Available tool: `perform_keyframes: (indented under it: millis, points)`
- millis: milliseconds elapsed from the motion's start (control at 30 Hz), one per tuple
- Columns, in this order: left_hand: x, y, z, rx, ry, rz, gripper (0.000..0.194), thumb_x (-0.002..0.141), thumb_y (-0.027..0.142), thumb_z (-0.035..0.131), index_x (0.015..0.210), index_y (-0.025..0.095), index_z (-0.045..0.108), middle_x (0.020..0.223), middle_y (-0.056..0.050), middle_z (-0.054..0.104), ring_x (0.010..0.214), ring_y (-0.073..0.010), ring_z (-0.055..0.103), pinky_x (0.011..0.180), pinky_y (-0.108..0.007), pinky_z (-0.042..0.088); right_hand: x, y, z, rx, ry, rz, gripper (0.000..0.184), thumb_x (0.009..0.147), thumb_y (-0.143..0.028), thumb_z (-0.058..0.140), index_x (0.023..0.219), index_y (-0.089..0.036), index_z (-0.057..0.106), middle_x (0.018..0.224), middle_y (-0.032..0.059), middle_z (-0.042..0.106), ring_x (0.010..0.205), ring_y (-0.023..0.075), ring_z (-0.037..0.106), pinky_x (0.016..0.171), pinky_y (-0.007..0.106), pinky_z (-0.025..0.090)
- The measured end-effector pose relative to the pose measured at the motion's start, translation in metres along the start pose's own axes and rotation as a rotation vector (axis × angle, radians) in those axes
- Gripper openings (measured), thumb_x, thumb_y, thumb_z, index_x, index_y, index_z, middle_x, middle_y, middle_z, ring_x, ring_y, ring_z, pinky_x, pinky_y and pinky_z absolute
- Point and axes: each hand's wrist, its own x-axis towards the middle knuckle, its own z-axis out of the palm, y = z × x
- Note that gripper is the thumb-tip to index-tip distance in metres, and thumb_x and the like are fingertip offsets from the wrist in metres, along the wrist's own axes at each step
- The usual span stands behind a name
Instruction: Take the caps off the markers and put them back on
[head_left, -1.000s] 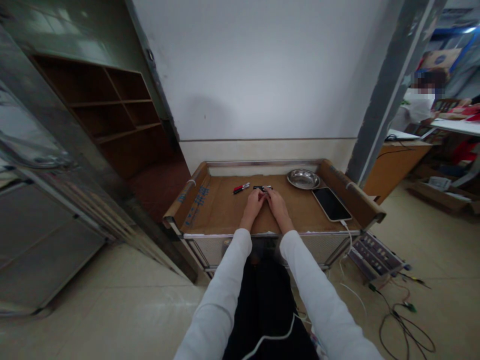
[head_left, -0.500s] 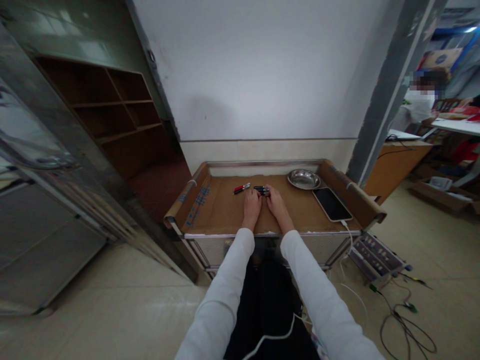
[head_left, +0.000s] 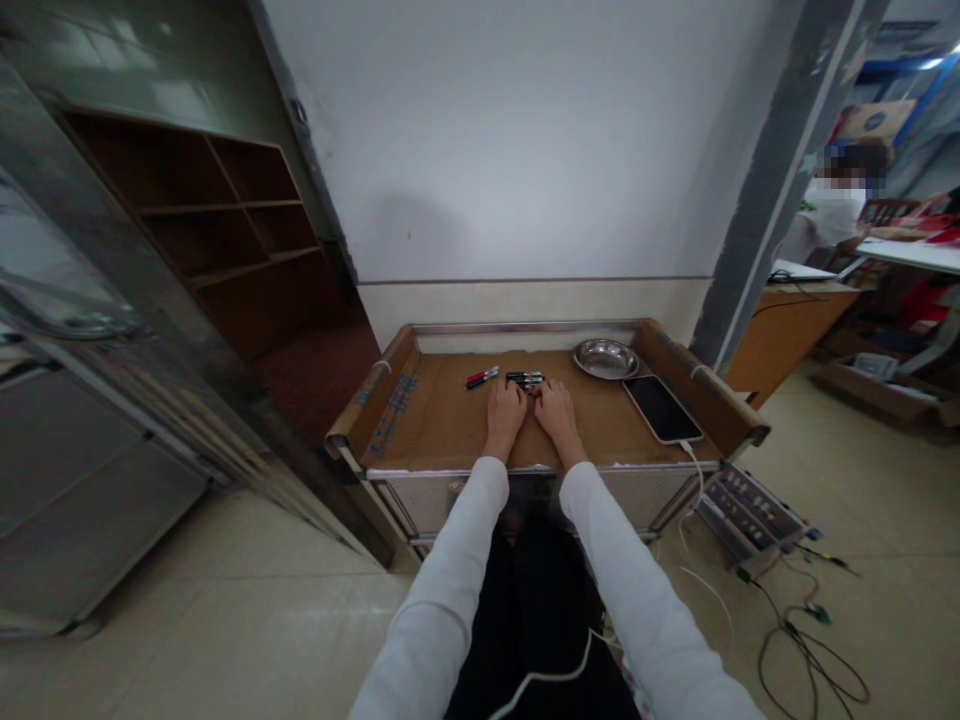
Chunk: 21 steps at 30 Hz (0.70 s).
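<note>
Several dark pens [head_left: 524, 377] with silvery parts lie side by side in the middle of the brown cardboard-covered cart top [head_left: 442, 430]. My left hand [head_left: 507, 412] is closed just on the near side of them, its fingers curled down. Close by on the right, my right hand [head_left: 556, 410] is closed too, fingertips pointing inward. A dark, slim piece that looks like a pen shows between the fingertips of both hands, mostly hidden. To the left, apart from this row, a red pen [head_left: 482, 375] lies slantwise next to a black pen [head_left: 475, 383].
A round metal dish [head_left: 606, 358] sits at the back right. In front of it lies a phone [head_left: 663, 408] with a white cable [head_left: 697, 462]. Raised cardboard sides edge the cart. An electrical box [head_left: 754, 515] and wires are on the floor; a person [head_left: 832, 210] sits far right.
Both hands have drawn slightly back toward me, so more of the pen row shows beyond the fingers. The red and black pens at left lie as before; the view has shifted a little.
</note>
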Motion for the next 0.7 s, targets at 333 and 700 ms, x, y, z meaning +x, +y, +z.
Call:
perform_keyframes:
  millis: [333, 700]
  points:
    - [-0.001, 0.006, -0.010, 0.041, 0.116, -0.159, 0.017, 0.080, 0.008, 0.047, 0.092, 0.013, 0.057, 0.102, -0.018, 0.059, 0.107, -0.0316, 0.055, 0.094, -0.049, 0.042, 0.001, 0.003, 0.002, 0.010, -0.009, -0.024, 0.028, 0.084, -0.009, 0.043, 0.101, -0.014, 0.064, 0.105, 0.0142, 0.062, 0.099, 0.0243, 0.049, 0.088, 0.034, 0.035]
    - [-0.001, 0.011, -0.017, 0.229, 0.151, -0.385, 0.031, 0.081, 0.014, 0.050, 0.111, 0.007, 0.051, 0.121, -0.027, 0.052, 0.123, -0.0382, 0.045, 0.099, -0.054, 0.035, -0.002, 0.002, -0.001, -0.016, 0.008, 0.034, 0.028, 0.086, -0.011, 0.043, 0.102, -0.014, 0.065, 0.104, 0.0149, 0.059, 0.097, 0.0245, 0.047, 0.088, 0.035, 0.034]
